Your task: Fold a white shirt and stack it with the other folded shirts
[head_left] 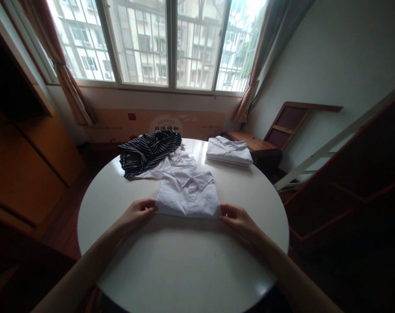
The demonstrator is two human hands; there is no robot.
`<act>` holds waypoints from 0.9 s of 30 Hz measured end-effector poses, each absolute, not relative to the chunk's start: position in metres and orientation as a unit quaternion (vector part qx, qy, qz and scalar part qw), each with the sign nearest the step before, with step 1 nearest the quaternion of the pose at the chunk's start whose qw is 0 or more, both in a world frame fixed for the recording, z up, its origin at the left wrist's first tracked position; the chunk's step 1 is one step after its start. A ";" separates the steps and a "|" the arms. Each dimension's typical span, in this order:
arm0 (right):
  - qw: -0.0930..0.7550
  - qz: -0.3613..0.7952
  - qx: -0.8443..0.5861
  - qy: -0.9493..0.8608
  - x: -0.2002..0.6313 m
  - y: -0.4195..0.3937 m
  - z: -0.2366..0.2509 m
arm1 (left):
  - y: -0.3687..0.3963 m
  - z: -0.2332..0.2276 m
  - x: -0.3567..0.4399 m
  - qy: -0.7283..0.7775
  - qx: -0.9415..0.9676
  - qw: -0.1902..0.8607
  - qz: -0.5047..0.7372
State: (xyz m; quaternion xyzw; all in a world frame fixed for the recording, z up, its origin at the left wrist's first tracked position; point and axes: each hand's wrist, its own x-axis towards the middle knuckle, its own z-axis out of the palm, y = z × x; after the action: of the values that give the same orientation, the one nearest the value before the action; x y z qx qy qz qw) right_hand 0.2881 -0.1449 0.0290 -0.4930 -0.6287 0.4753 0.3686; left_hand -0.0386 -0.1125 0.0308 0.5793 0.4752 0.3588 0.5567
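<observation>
A white collared shirt (188, 198), folded into a neat rectangle, lies on the round white table (184, 261) with its collar facing away from me. My left hand (141, 211) pinches the shirt's near left corner between thumb and fingers. At the near right corner, my right hand (233, 216) grips the same shirt in a similar way. Behind it to the left, a black garment with white stripes (151, 150) lies crumpled over a loose white garment (179, 164). Folded white shirts (229, 151) are stacked at the table's far right.
A wooden stool or low bench (249, 141) stands beyond the table's right side, by a leaning wooden frame (287, 124). A long printed cardboard box (197, 121) rests under the window. An orange-brown cabinet (31, 169) is on the left.
</observation>
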 end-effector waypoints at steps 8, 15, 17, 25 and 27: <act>0.407 0.524 -0.517 -0.541 0.285 -0.142 0.029 | -0.113 0.030 -0.034 0.493 0.487 0.592 0.411; 0.454 0.544 -0.491 -0.507 0.288 -0.137 0.024 | -0.114 0.035 -0.033 0.505 0.488 0.582 0.409; 0.455 0.555 -0.480 -0.505 0.288 -0.137 0.025 | -0.115 0.035 -0.034 0.492 0.489 0.595 0.405; 0.429 0.530 -0.522 -0.512 0.286 -0.141 0.031 | -0.114 0.033 -0.037 0.487 0.497 0.600 0.395; 0.438 0.516 -0.525 -0.516 0.287 -0.140 0.029 | -0.114 0.034 -0.036 0.497 0.498 0.584 0.406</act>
State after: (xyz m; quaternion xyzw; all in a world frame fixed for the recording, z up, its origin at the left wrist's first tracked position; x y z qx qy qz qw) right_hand 0.2872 -0.1397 0.0286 -0.5250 -0.5160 0.5156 0.4385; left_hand -0.0357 -0.1136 0.0342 0.4980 0.4967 0.4056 0.5838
